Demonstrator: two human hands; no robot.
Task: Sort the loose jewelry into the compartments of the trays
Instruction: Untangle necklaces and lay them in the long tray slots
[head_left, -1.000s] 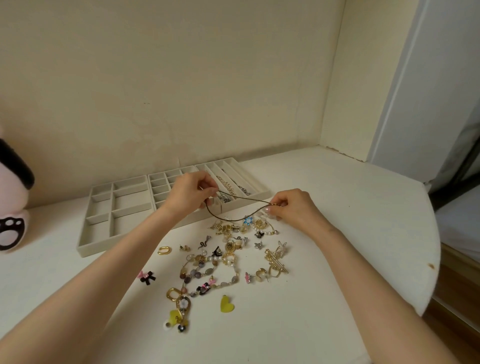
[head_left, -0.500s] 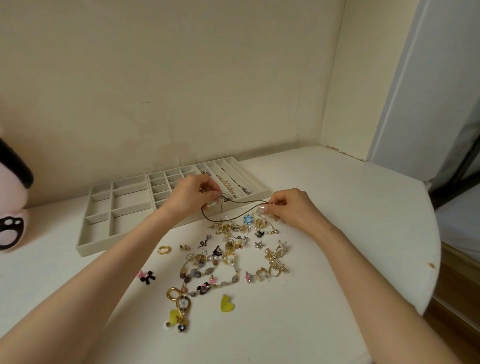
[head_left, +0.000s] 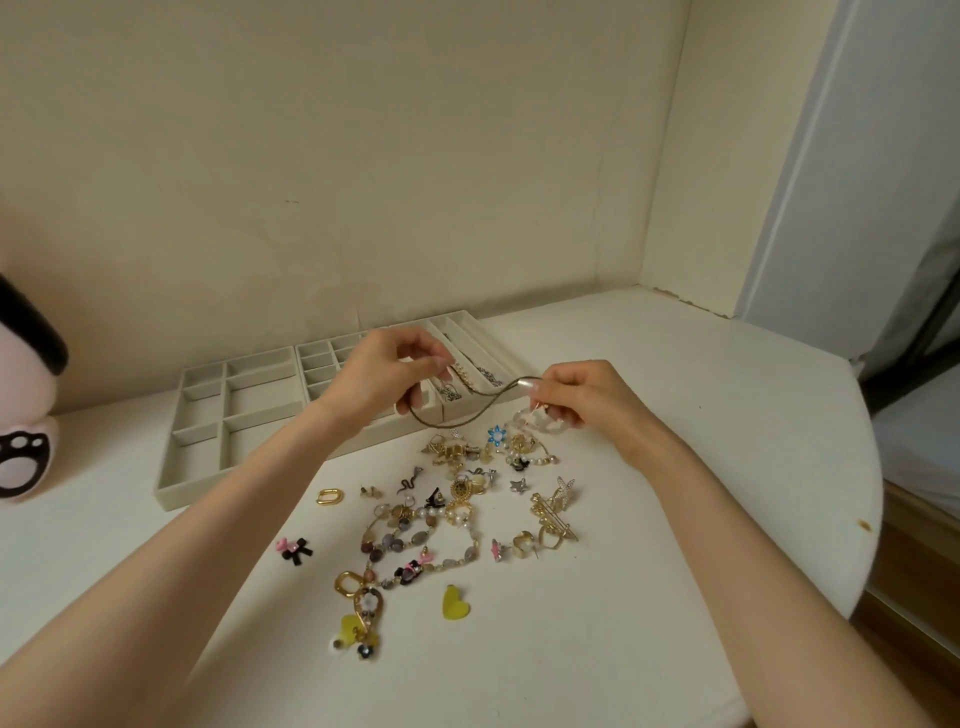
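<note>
Both hands pinch a thin brown cord (head_left: 470, 412), the left hand (head_left: 384, 376) one end and the right hand (head_left: 582, 397) the other, so it sags above the near edge of the trays (head_left: 208, 415), beyond the jewelry pile (head_left: 452, 499).

A thin dark brown cord necklace (head_left: 457, 420) hangs in a slack loop over the near right edge of the trays, pinched at one end by the left hand (head_left: 382, 376) and at the other by the right hand (head_left: 584, 400). Two beige flocked trays sit side by side at the far left of the desk, the left tray (head_left: 224, 410) with wide compartments, the right tray (head_left: 318, 375) with small cells and long slots holding metal chains (head_left: 480, 375). Nearer, loose pieces lie scattered: a blue flower charm (head_left: 497, 435), a grey beaded strand (head_left: 415, 540), a gold oval hoop (head_left: 329, 496), a pink-and-black bow (head_left: 295, 548) and a yellow heart (head_left: 455, 603).
</note>
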